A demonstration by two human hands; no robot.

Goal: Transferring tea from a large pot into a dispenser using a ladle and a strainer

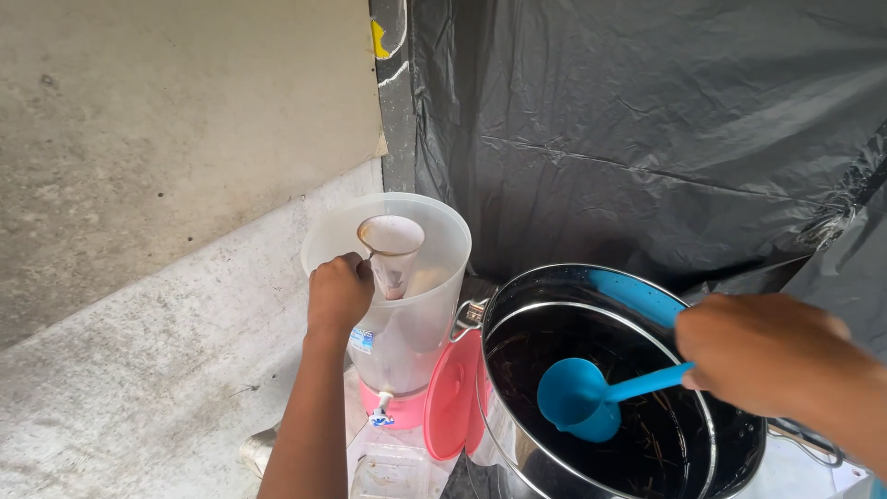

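Two hands at work over a steel pot and a clear plastic dispenser.

At lower right of the frame, the right hand [767, 356] grips the handle of a blue ladle [579, 397], whose bowl hangs inside the pot [517, 286] above dark liquid. At centre left, the left hand [338, 291] is closed on the handle of a small cloth strainer [391, 249] set in the dispenser [407, 333] mouth. A pink lid [453, 397] leans between dispenser and pot. Black plastic sheet [647, 120] hangs behind.
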